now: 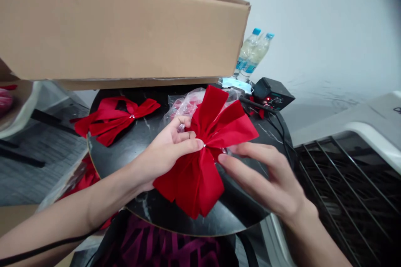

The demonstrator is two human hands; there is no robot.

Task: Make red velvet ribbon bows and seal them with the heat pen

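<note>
A large red ribbon bow (208,175) with wide velvety loops hangs over the round black table. My left hand (175,146) is closed on its middle, the thumb pressing beside a small silvery tie. To the right, my right hand (266,175) has thumb and forefinger a little apart, their tips at the bow's right edge. Whether they touch the ribbon is hard to tell. A second red bow (108,119), also with a silvery tie, lies on the table at the left. Behind the held bow is a crumpled clear plastic bag (184,104) with red inside.
A big open cardboard box (125,29) stands across the back. Two plastic bottles (252,54) and a black control box (272,94) with a red light and cables are at the back right. The table's rim (219,235) curves in front of me; a black rack (344,187) is at right.
</note>
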